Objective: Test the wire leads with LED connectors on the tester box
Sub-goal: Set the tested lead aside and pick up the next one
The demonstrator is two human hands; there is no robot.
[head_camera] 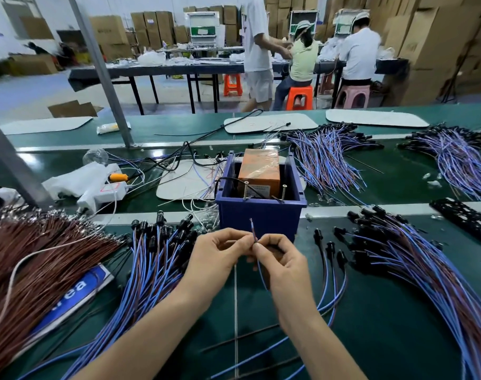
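Pinching one wire lead (252, 228) between both hands, I held it just in front of the blue tester box (261, 218). My left hand (220, 253) had thumb and forefinger closed on the lead, with the other fingers curled under. My right hand (281, 260) pinched the same lead just beside it, so the fingertips of the two hands nearly met. The short free end of the lead stood up above my fingers against the box's front wall. Its blue strand hung down past my right palm toward the green bench (371, 319). I could not tell where that lead's own connector lay.

Inside the box sat an orange block (259, 168), and two metal posts (246, 189) stood at the near rim. A heap of blue leads with black LED connectors (157, 259) lay to the left of my hands, and a second heap (398, 259) fanned out to the right. A thick bundle of brown wires (28, 259) lay at the far left. Beyond the box, more blue bundles (324, 154) rested across the bench.
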